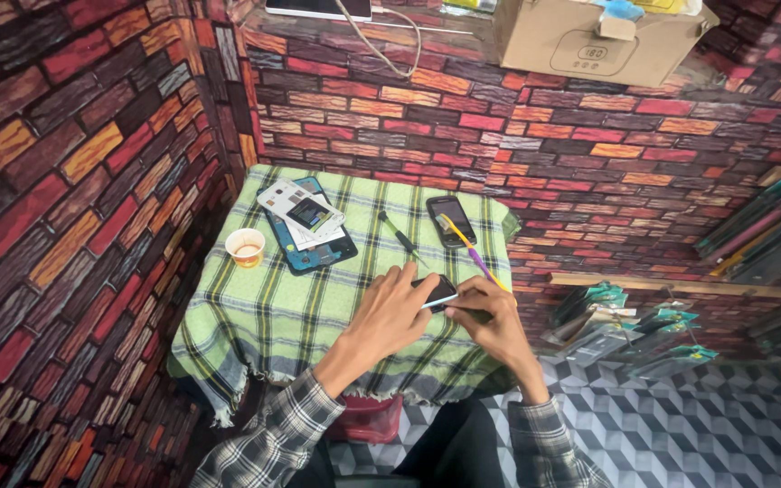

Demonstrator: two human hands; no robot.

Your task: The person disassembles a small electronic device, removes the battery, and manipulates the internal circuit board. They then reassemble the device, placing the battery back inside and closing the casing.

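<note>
- Head view: the left hand [390, 312] and the right hand [490, 316] meet over the near right part of the small surface covered with a green checked cloth [255, 325]. Between them is a small dark slim phone [436, 292].
- The fingers of the left hand are closed around the left end of the phone. The right hand is closed on its right end, with the thumb pressed along the near edge. So both hands are clamped on the same thing, one on each side.
- The long axis of the phone runs left to right and rises a little toward the right. It is lifted just above the cloth, and neither hand is clearly nearer than the other.
- A thin purple and yellow plastic stick [472, 251] lies on the cloth just behind the right hand. Whether it touches the fingers, I cannot tell.
- A second black phone lying flat [450, 220] and a thin dark green screwdriver [399, 235] are further back.
- At the far left are a blue open phone body with white parts on it [309, 226] and a small paper cup [246, 247], well apart from the hands.
</note>
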